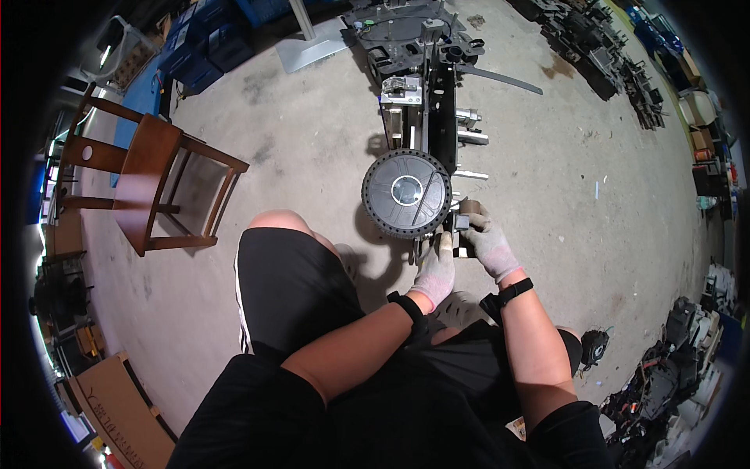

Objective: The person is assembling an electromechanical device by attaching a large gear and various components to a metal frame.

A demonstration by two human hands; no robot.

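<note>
A long machine assembly of black rails and silver metal parts [442, 117] lies on the floor in front of me, with a round black toothed wheel [391, 173] on top of its near end. Just below the wheel, my left hand [434, 278], in a pale work glove, is closed at the assembly's near end, the thumb pointing up; its other fingertips are partly hidden. On the near right side, my right hand [492, 246], gloved too, has its fingers curled round a small grey block [462, 223] at the assembly's edge. Whether that block is loose or fixed cannot be seen.
A brown wooden chair [148, 176] stands to the left. Blue crates [205, 51] and a metal stand's base plate [314, 53] are at the far left. Dark machine parts [582, 47] lie far right, a scrap pile [664, 383] near right, and a cardboard box [117, 410] near left.
</note>
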